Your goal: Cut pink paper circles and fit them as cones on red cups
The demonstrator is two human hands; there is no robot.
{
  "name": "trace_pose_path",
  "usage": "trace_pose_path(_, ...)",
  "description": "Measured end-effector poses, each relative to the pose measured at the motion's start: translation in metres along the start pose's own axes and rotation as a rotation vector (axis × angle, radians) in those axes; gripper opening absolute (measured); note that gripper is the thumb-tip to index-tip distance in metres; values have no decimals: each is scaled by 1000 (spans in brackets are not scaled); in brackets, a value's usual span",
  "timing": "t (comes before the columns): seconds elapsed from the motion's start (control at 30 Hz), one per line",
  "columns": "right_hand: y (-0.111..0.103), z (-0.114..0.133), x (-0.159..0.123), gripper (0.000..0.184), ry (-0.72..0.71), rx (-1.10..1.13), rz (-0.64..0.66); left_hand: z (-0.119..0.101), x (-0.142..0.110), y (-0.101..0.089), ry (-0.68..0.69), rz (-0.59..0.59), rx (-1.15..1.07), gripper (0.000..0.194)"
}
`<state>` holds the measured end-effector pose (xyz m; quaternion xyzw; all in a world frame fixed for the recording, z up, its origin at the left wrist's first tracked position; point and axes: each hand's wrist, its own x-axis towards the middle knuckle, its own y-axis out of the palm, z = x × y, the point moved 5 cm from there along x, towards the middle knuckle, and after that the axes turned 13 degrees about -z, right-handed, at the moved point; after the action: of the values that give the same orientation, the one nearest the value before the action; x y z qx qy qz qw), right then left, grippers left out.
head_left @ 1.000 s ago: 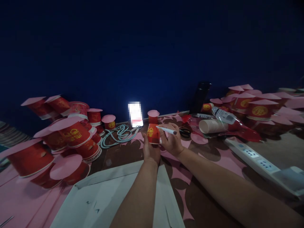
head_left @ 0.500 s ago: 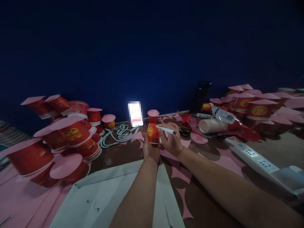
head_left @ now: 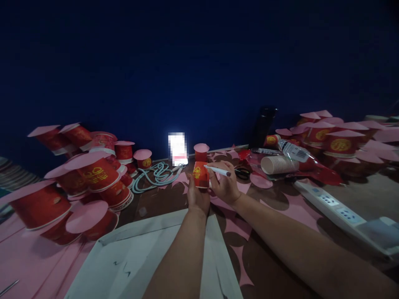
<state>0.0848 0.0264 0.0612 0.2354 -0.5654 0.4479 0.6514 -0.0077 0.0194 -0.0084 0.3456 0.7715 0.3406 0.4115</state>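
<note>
My left hand is closed round a red paper cup with yellow characters, held upside down with its wider rim low. Between the fingers of my right hand is a white marker pen, its tip at the upper right of the cup's side. Whether the tip touches the cup I cannot tell. Just behind stands another red cup topped by a pink paper disc. Under my left forearm lies a white board or folder with a few dark marks.
Stacked red cups with pink discs crowd the left; more stand at the right. A pale cable coils beside a lit phone. Black-handled scissors, a sleeve of paper cups, a dark bottle and a power strip are at right.
Almost nothing differs. The pen's tip sits very slightly further left on the cup; both hands keep their holds.
</note>
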Motion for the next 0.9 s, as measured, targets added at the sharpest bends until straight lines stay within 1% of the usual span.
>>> trace_pose_path(0.27,0,0,-1,15,-7,5,-12,0,0,0,-13,16,33,37)
trace_pose_path(0.43,0,1,-2,16,-6,-5,1,0,1,1,6,51,43,39)
trace_pose_path(0.53,0,1,-2,16,3,-15,11,0,0,1,4,36,33,39)
trace_pose_path(0.7,0,1,-2,15,-3,-14,17,0,-2,2,-16,59,21,40)
trace_pose_path(0.9,1,1,-3,15,4,-14,26,-1,-1,1,2,14,2,37)
